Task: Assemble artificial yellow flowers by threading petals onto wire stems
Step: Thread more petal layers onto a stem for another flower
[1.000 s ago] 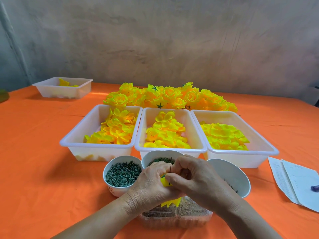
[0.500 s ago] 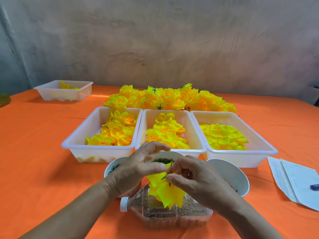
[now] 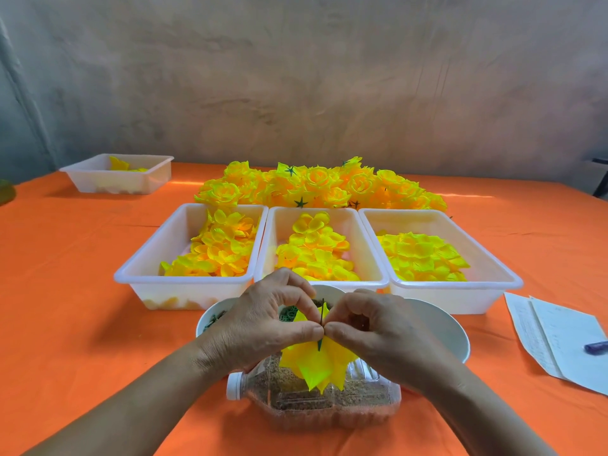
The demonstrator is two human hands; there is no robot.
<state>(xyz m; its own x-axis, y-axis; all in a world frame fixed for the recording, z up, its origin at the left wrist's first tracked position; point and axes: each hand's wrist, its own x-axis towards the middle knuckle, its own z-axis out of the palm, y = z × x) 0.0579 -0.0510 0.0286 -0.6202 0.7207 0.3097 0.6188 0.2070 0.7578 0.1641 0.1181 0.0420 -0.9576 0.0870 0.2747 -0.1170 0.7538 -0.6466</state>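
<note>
Left grip (image 3: pixel 263 324) and right grip (image 3: pixel 378 334) were both closed to a pinch, thumb and forefinger tips meeting on the wire stem (image 3: pixel 321 307). A yellow petal (image 3: pixel 316 363) sat on the stem just below the pinch, over a clear bottle (image 3: pixel 329 406) lying on its side with brown grit in it.

Behind on the bench (image 3: pixel 65 291), left tub (image 3: pixel 148 268), middle tub (image 3: pixel 273 225) and right tub (image 3: pixel 493 261) each held loose petals (image 3: pixel 223 251). Left bowl (image 3: pixel 210 319) held green pieces. Far tub (image 3: pixel 98 172) held a few petals. Finished flowers (image 3: pixel 322 185) were piled behind the tubs.
</note>
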